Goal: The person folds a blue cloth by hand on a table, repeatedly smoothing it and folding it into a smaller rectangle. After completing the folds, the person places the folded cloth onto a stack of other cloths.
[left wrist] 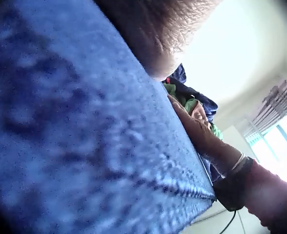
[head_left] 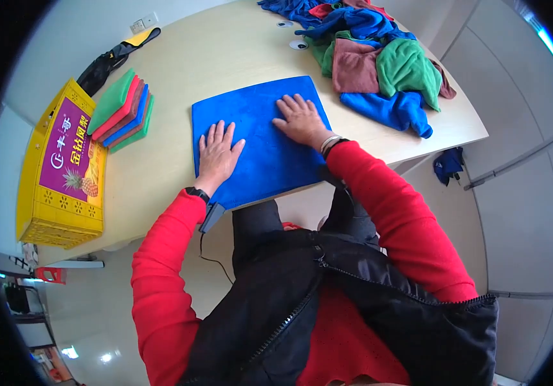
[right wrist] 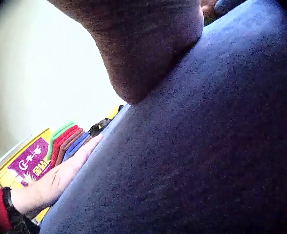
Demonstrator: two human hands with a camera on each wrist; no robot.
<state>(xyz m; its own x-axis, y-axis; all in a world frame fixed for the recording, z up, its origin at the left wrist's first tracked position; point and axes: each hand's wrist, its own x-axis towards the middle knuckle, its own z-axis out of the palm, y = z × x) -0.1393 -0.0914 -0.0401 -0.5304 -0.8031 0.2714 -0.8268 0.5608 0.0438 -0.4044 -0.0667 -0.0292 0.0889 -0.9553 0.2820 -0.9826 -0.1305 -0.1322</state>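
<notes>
A blue cloth (head_left: 257, 141) lies spread flat on the table at its front edge. The left hand (head_left: 218, 156) rests palm down on the cloth's left part, fingers straight and a little apart. On the upper right part rests the right hand (head_left: 302, 120), also flat with fingers spread. Close up, the left wrist view shows the blue cloth (left wrist: 85, 126) under the left hand (left wrist: 158, 34), with the right hand (left wrist: 202, 134) beyond. In the right wrist view the right hand (right wrist: 148, 48) lies on the cloth (right wrist: 182, 146), and the left hand (right wrist: 55, 183) is behind.
A folded stack of coloured cloths (head_left: 124, 110) stands at the left beside a yellow box (head_left: 64, 170). Rumpled cloths (head_left: 379, 67) lie heaped at the back right, near two googly eyes (head_left: 298, 45). A black and yellow item (head_left: 116, 58) lies at the back left.
</notes>
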